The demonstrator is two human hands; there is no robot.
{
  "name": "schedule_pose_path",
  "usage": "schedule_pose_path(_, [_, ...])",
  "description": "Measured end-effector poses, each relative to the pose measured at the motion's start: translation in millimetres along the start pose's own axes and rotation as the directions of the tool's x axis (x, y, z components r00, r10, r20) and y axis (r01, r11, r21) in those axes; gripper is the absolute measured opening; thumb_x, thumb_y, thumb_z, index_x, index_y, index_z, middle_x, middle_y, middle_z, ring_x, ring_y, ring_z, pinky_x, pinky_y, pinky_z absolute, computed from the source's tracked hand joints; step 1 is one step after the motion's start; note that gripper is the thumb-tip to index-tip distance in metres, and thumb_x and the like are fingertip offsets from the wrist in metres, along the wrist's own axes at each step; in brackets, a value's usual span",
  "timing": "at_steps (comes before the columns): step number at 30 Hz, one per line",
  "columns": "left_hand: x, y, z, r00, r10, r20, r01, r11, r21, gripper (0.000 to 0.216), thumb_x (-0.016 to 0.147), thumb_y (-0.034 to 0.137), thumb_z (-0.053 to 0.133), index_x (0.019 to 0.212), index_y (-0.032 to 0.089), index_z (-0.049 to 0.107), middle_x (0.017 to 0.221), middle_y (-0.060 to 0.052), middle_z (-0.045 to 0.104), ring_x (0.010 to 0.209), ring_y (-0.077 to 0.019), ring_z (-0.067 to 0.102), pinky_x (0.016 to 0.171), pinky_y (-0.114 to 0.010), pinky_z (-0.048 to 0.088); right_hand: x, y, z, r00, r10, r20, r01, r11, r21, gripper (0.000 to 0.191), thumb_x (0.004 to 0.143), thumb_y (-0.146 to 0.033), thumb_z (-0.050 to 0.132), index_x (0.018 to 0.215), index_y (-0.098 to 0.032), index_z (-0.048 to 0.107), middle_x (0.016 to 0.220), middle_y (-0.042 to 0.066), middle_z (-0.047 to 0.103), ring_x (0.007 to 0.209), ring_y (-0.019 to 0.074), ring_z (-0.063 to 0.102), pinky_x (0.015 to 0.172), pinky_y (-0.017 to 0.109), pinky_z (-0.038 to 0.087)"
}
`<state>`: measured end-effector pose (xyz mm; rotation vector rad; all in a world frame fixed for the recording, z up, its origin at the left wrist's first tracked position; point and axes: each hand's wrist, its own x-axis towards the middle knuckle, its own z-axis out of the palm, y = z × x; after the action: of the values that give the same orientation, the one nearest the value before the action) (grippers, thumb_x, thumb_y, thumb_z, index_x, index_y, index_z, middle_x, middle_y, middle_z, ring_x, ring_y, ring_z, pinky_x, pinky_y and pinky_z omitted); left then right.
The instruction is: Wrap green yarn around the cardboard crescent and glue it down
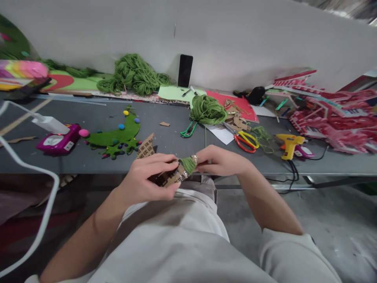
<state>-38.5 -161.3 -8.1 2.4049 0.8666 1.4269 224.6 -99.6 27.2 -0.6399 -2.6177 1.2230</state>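
A printed brown cardboard piece (146,147) is held at the table's front edge, just above my lap. Green yarn (187,165) is wound around its right end. My left hand (154,175) grips the cardboard's middle, thumb below and fingers on top. At the wrapped end, the fingers of my right hand (216,160) are pinched together; a small shiny bit shows at their tips, and what they hold is partly hidden. From the middle of the table, a loose skein of green yarn (208,110) lies close to my right hand.
Red-and-yellow scissors (246,141), a green cutter (189,129) and a yellow glue gun (290,145) lie on the grey table. To the left are a green felt creature (118,133) and a purple power socket (59,140) with a white cable. A phone (185,70) leans on the wall.
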Motion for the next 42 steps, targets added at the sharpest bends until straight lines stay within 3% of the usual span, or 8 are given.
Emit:
schedule_pose_path(7, [0, -2, -1, 0.981, 0.089, 0.171, -0.059, 0.984, -0.169, 0.035, 0.070, 0.022, 0.082, 0.104, 0.014, 0.075, 0.107, -0.015, 0.079, 0.091, -0.0207, 0.077, 0.092, -0.030, 0.061, 31, 26, -32, 0.961, -0.006, 0.277, -0.044, 0.983, 0.176, 0.035, 0.094, -0.038, 0.067, 0.100, -0.006, 0.078, 0.085, 0.010, 0.075, 0.073, 0.0124, 0.064, 0.071, 0.020, 0.049])
schedule_pose_path(14, [3, -3, -3, 0.932, 0.044, 0.359, -0.040, 0.999, -0.019, 0.017, 0.080, 0.026, 0.073, 0.094, 0.018, 0.076, 0.101, -0.010, 0.078, 0.086, -0.0221, 0.075, 0.086, -0.034, 0.059, 53, 7, -45, 0.927, 0.077, 0.366, -0.060, 0.997, -0.058, 0.026, 0.094, -0.030, 0.065, 0.092, -0.008, 0.079, 0.070, 0.004, 0.071, 0.063, 0.0096, 0.059, 0.063, 0.018, 0.043])
schedule_pose_path(18, [6, -7, 4, 0.919, -0.020, 0.393, -0.013, 0.997, 0.082, 0.016, 0.081, 0.028, 0.071, 0.090, 0.016, 0.076, 0.094, -0.010, 0.077, 0.081, -0.0226, 0.073, 0.079, -0.034, 0.057, 52, -17, -40, 0.949, 0.144, 0.280, -0.041, 0.939, -0.342, 0.018, 0.089, -0.015, 0.061, 0.088, -0.012, 0.079, 0.074, 0.004, 0.073, 0.062, 0.0094, 0.054, 0.061, 0.021, 0.037])
schedule_pose_path(22, [13, -7, 10, 0.933, -0.099, 0.347, 0.037, 0.983, 0.180, 0.010, 0.081, 0.025, 0.068, 0.081, 0.018, 0.075, 0.089, -0.009, 0.076, 0.082, -0.0232, 0.073, 0.076, -0.033, 0.056, 46, -43, -27, 0.966, 0.247, 0.082, -0.133, 0.740, -0.660, 0.022, 0.087, -0.012, 0.056, 0.078, -0.015, 0.076, 0.075, 0.008, 0.072, 0.063, 0.0136, 0.053, 0.058, 0.027, 0.027])
schedule_pose_path(24, [17, -5, 10, 0.929, -0.141, 0.341, 0.071, 0.975, 0.209, 0.009, 0.081, 0.024, 0.067, 0.078, 0.019, 0.074, 0.085, -0.007, 0.075, 0.078, -0.0217, 0.072, 0.074, -0.032, 0.056, 42, -52, -20, 0.958, 0.286, 0.015, -0.183, 0.653, -0.735, 0.022, 0.088, -0.012, 0.054, 0.077, -0.015, 0.073, 0.077, 0.010, 0.071, 0.068, 0.0161, 0.057, 0.059, 0.029, 0.024])
schedule_pose_path(27, [20, -2, 8, 0.929, -0.176, 0.326, 0.102, 0.967, 0.232, 0.009, 0.081, 0.023, 0.067, 0.080, 0.019, 0.074, 0.082, -0.005, 0.075, 0.076, -0.0209, 0.072, 0.075, -0.032, 0.056, 35, -59, -14, 0.953, 0.298, -0.044, -0.227, 0.614, -0.756, 0.022, 0.093, -0.015, 0.052, 0.081, -0.015, 0.071, 0.084, 0.011, 0.072, 0.075, 0.0184, 0.061, 0.060, 0.030, 0.023])
schedule_pose_path(34, [13, -9, 7, 0.959, -0.222, 0.178, 0.166, 0.945, 0.283, 0.020, 0.080, 0.031, 0.071, 0.090, 0.016, 0.079, 0.101, -0.012, 0.080, 0.094, -0.0289, 0.077, 0.085, -0.038, 0.062, 12, -50, 0, 0.961, 0.263, -0.089, -0.250, 0.679, -0.690, 0.019, 0.096, -0.017, 0.048, 0.086, -0.016, 0.065, 0.086, 0.008, 0.069, 0.075, 0.0164, 0.056, 0.062, 0.029, 0.023])
schedule_pose_path(42, [5, -8, 6, 0.981, -0.195, -0.016, 0.194, 0.961, 0.197, 0.028, 0.075, 0.030, 0.077, 0.096, 0.012, 0.081, 0.107, -0.016, 0.080, 0.089, -0.0266, 0.079, 0.087, -0.037, 0.065, -3, -14, 1, 0.988, 0.107, -0.107, -0.140, 0.913, -0.382, 0.020, 0.096, -0.019, 0.051, 0.087, -0.015, 0.067, 0.079, 0.004, 0.066, 0.069, 0.0124, 0.050, 0.066, 0.024, 0.033])
